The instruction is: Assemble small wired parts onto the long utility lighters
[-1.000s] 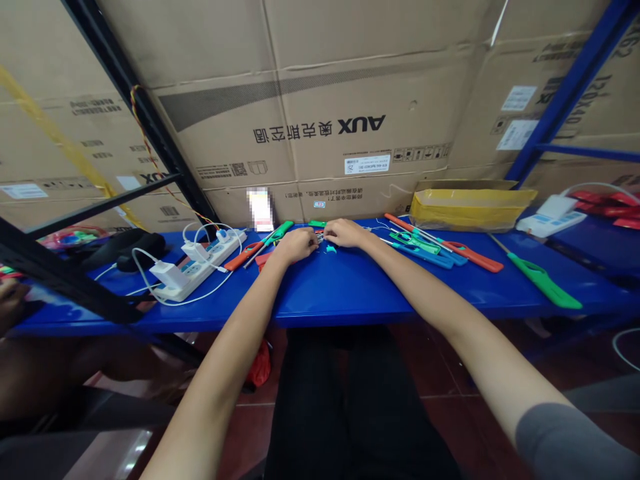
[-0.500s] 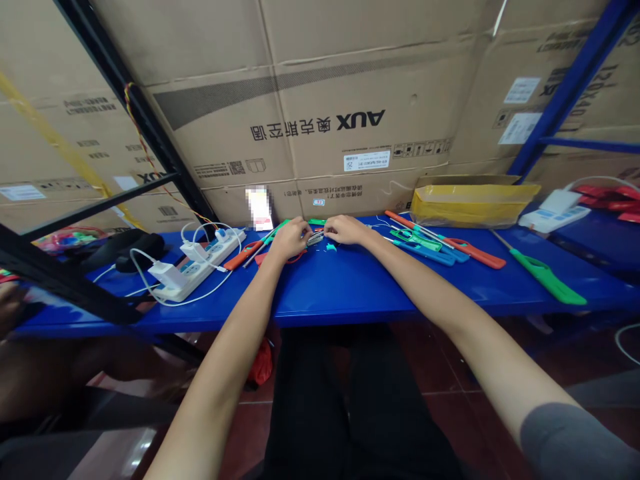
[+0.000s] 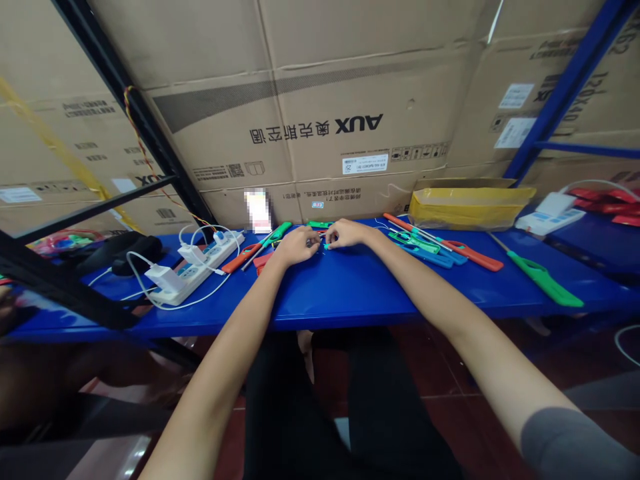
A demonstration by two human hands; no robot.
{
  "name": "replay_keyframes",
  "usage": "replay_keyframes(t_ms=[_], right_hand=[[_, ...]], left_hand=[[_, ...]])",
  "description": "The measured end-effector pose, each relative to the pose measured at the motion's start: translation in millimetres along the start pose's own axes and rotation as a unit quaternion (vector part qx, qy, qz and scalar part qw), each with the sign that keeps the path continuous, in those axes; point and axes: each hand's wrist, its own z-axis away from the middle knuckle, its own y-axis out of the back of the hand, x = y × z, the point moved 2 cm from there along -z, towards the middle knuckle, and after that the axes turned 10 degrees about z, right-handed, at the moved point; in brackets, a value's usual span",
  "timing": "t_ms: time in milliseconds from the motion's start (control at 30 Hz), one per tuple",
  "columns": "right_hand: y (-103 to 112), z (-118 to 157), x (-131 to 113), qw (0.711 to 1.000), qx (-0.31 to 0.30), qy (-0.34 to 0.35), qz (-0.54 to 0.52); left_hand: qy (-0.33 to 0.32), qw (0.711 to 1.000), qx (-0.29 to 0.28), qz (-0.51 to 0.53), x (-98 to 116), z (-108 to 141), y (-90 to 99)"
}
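Close together near the back of the blue table (image 3: 350, 287), my two hands work over small parts. My left hand (image 3: 299, 245) is closed, its fingers curled round something too small and hidden to make out. My right hand (image 3: 349, 233) has thumb and fingertips pinched together; what they grip is unclear. A small green plastic piece (image 3: 327, 247) sits just under the right fingertips. Beside the left wrist lie a red piece (image 3: 261, 262), an orange long-nosed lighter (image 3: 244, 256) and a green one (image 3: 280, 231). Behind the hands is another green piece (image 3: 319, 225).
Right of my hands lie several long-nosed lighters, among them blue (image 3: 430, 255), orange (image 3: 477, 255) and green (image 3: 545, 277) ones. A yellow-taped box (image 3: 470, 205) stands behind them. At left are a power strip (image 3: 197, 270) with chargers and a lit phone (image 3: 259, 212). Another person is at far left.
My left hand has moved slightly right and down, and the fingers of both hands are closer together. The metallic part seen between them is now mostly covered.
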Motion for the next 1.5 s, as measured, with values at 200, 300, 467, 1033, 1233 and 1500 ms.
replay_keyframes(t_ms=[200, 300, 467, 1033, 1233, 1500], right_hand=[[-1.8, -0.6, 2.1, 0.999, 0.048, -0.008, 0.016], [1.0, 0.7, 5.4, 0.997, 0.054, -0.027, 0.052], [4.5, 2.6, 13.1, 0.993, 0.071, -0.042, 0.087], [3.1, 4.4, 18.5, 0.986, 0.117, -0.052, 0.104], [1.9, 3.6, 18.7, 0.986, 0.116, -0.059, 0.102], [0.0, 3.1, 11.8, 0.988, 0.105, -0.062, 0.099]], left_hand=[[-0.009, 1.0, 0.0, 0.012, 3.1, -0.6, -1.7], [0.013, 0.999, 0.024, 0.034, -2.2, -0.1, 2.7], [0.03, 0.997, -0.007, 0.077, -3.7, -0.2, 5.5], [0.019, 0.995, -0.085, 0.054, -6.3, -4.3, 3.7], [0.033, 0.996, -0.073, 0.048, -9.1, -3.2, 1.4], [0.028, 0.998, -0.06, 0.022, -14.4, -6.2, -4.9]])
